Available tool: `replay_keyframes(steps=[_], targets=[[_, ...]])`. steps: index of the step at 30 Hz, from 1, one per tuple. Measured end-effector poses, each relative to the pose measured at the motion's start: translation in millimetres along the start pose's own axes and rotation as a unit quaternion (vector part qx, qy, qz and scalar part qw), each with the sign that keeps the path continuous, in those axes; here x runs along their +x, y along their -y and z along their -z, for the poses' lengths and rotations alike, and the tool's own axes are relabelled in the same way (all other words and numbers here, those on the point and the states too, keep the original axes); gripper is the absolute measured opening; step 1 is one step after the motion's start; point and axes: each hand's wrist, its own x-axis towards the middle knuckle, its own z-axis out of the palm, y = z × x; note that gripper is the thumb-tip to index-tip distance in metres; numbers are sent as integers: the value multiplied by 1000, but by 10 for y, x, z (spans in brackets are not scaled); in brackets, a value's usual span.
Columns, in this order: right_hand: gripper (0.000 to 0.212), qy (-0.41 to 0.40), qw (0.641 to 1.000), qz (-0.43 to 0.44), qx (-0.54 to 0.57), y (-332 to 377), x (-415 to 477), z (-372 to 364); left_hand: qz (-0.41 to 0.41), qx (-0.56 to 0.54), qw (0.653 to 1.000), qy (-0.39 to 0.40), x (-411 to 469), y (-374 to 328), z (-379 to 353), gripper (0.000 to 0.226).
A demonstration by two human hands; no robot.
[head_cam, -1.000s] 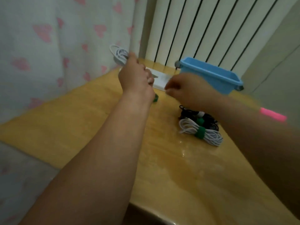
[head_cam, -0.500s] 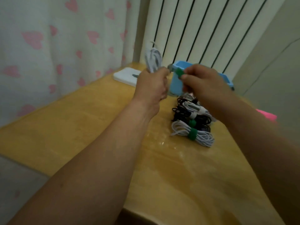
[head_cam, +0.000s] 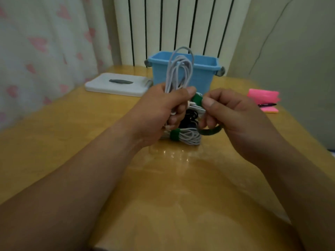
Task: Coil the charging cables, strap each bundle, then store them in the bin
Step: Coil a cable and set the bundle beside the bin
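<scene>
Left hand (head_cam: 159,115) clenched upright; right hand (head_cam: 233,115) pinching.

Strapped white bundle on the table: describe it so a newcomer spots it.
Start at the blue bin at the back of the wooden table; cable bundles lie piled before it. The nearest is yours: a white bundle lying flat, a green strap round its middle, unlike the black bundle behind it and the white coil upright in the left hand.
</scene>
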Motion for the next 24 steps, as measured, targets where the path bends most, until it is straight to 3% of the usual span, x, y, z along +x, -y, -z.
replay_keyframes(steps=[3, 7, 10, 13, 16, 19, 24], targets=[[18, 7, 999, -19, -40, 11, -5, -24, -10, 42, 999, -23, -5, 3, -25, 25], [18, -97, 994, -40, 38, 46, 34, 66, 5, 84, 994, -71, -21, -18, -47, 16], [19, -19, 995, 17, 92, 174, -38, 14, -9, 149, 987, -63, -40, 1, -86, 11], [17, 41, 998, 37, 17, 267, -118, -223, -112, 309, 944, -12, -72, 33, -132, 11], [16, -46, 998, 25, -20, 202, -111, -353, -122, 403, 907, 13, -101, 10, -200, 21], [20, -104, 993, 31, -46, 148, -99, -372, -94, 411, 905, 51, -104, -44, -218, 17], [24, -133, 990, 30, -37, 133, -90, -354, -13, 354, 930, 98, -163, -119, -210, 8]])
